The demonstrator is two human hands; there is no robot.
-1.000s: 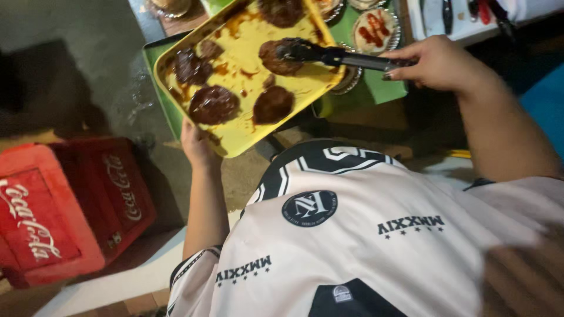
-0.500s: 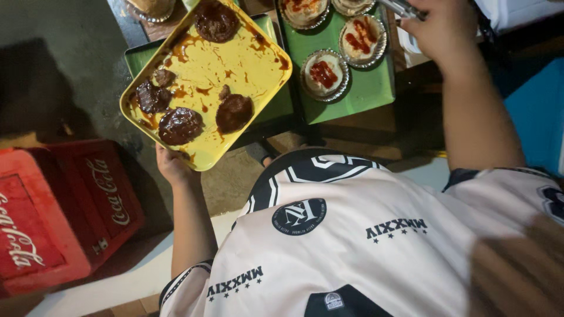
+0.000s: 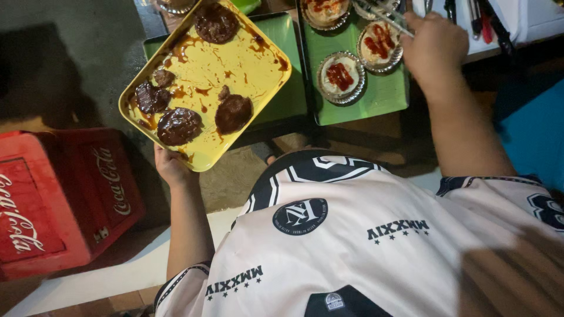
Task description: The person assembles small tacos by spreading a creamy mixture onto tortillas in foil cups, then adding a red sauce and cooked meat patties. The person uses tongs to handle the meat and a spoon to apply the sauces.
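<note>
Yellow tray (image 3: 247, 64) gripped underneath by left hand (image 3: 172, 166); tongs (image 3: 385, 14) clenched in right hand (image 3: 433, 48).

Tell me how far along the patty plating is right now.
Done: three foil cups on the green tray already carry red sauce. In hand: the left hand holds up the yellow tray, and the right hand works metal tongs over the cups. Left: four sauced patties plus small pieces still lie on the yellow tray; no patty is visible in those three cups.
</note>
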